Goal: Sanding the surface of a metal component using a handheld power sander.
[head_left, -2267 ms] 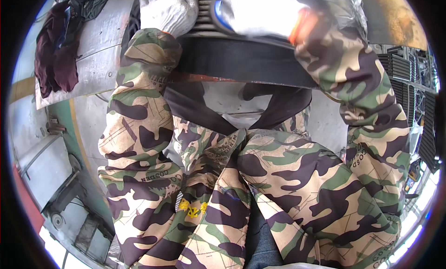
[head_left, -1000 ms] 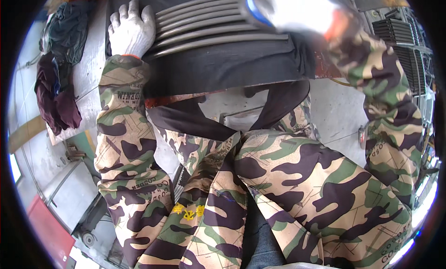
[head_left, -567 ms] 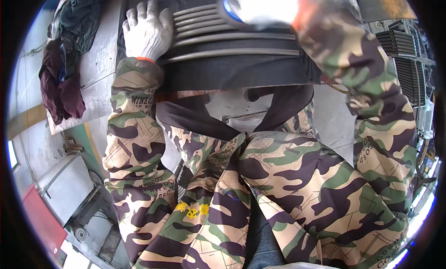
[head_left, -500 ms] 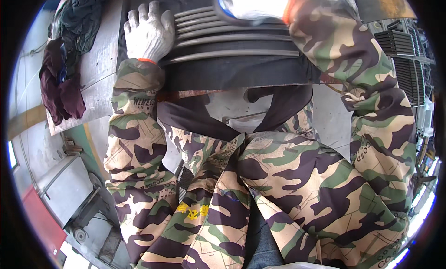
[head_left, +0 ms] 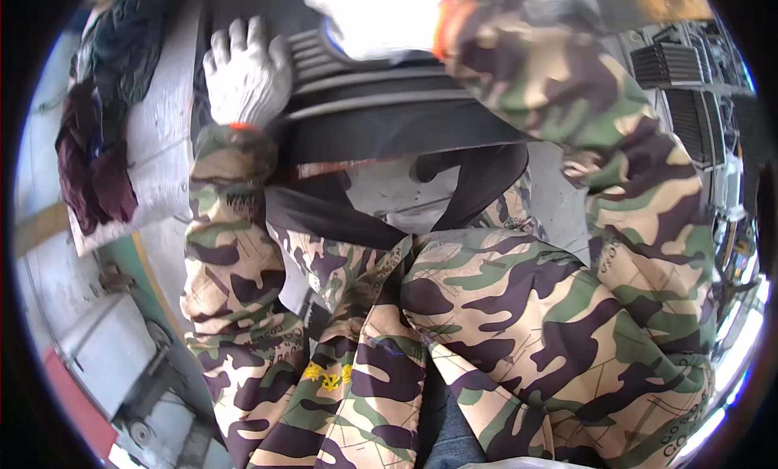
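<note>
Several slim dark grey rods or tubes (head_left: 389, 98) lie side by side, running left to right, on a black-covered work surface (head_left: 405, 134). My left hand (head_left: 248, 73), in a white knitted glove, lies flat with fingers spread at the left ends of the rods. Above their middle is my right hand (head_left: 381, 19), also in a white glove, overexposed and smeared by motion. A dark blue curved edge (head_left: 331, 39) shows along its lower left side; whether it is part of the glove or something held, I cannot make out. My right fingers are not discernible.
Dark green and maroon cloths (head_left: 96, 169) lie on a grey board at the left. A brown panel (head_left: 668, 0) is at the far right. Stacks of dark bars (head_left: 689, 124) sit on a rack at the right. A white wheeled unit (head_left: 109, 347) stands low at the left.
My right hand has swept left along the rods, toward my left hand. My left hand stays flat at the rod ends. The whole view has shifted slightly.
</note>
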A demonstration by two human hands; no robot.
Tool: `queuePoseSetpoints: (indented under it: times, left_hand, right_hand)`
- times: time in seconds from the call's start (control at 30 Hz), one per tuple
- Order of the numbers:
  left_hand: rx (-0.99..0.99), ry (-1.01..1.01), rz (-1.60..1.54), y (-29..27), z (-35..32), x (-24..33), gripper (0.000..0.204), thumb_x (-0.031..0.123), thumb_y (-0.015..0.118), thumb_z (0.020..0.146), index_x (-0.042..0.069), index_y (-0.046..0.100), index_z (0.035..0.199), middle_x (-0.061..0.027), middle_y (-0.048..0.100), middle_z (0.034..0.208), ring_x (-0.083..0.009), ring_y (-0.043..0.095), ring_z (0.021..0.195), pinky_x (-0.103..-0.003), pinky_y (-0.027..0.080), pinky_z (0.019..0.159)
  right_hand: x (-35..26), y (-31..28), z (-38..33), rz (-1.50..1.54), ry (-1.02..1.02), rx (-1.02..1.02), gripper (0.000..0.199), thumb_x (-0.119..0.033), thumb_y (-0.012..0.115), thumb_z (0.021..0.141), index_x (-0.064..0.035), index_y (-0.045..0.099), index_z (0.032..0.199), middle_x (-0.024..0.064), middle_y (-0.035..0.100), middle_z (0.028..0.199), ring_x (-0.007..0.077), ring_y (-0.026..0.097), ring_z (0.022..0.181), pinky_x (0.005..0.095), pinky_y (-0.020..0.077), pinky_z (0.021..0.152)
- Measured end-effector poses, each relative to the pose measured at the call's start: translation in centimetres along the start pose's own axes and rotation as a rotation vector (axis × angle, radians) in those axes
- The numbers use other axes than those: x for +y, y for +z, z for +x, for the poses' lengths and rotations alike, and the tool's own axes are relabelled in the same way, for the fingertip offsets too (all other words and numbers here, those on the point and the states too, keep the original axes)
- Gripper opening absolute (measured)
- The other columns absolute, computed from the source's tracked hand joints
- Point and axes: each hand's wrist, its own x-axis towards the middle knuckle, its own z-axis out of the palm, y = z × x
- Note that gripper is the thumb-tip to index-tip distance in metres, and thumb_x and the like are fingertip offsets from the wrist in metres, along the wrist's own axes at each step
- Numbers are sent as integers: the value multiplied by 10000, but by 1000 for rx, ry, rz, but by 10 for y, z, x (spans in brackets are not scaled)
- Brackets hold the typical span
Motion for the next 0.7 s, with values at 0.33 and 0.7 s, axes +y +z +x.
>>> queuePoseSetpoints:
  times: [0.33, 0.7]
  left_hand:
    - [-48, 34, -55, 9, -16, -4, 496, 414, 610, 934, 32, 651, 1247, -177, 642, 1216, -385, 571, 1130, -536, 437, 966]
    - [-440, 162, -335, -41, 1, 62, 1018, 556, 802, 778, 76, 399, 1581, -264, 360, 1622, -477, 273, 1525, -568, 184, 1255]
  right_hand:
    - [88, 39, -12, -156, 82, 162, 282, -265, 628, 860, -113, 693, 1089, 145, 678, 1018, 331, 689, 975, 497, 556, 809]
    - [160, -17, -152, -154, 416, -42, 407, -319, 680, 859, -134, 713, 1220, 231, 732, 1073, 433, 667, 1120, 485, 565, 909]
